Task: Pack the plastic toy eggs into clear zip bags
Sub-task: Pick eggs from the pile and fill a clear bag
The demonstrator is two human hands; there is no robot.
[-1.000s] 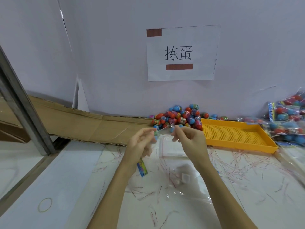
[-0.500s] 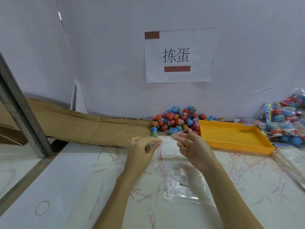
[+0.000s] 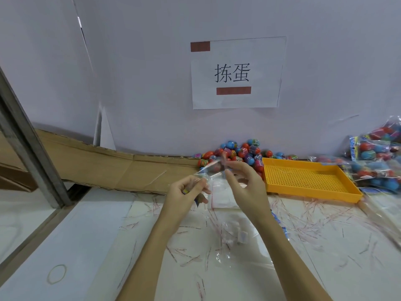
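Two bare hands were in view, the left hand [image 3: 186, 190] at about seven o'clock of the right hand [image 3: 245, 183], sharing one thin clear plastic zip bag [image 3: 208, 170] between them. One shallow perforated yellow plastic tray [image 3: 303, 177] sat at three o'clock of them. One heap of red and blue plastic toy eggs [image 3: 238, 153] lay at twelve o'clock, too jumbled to count. One printed white paper sign [image 3: 236, 72] hung above. One tan rubber band [image 3: 56, 273] lay at eight o'clock. Filled clear bags of eggs [image 3: 377, 164] were piled at two o'clock, number unclear.
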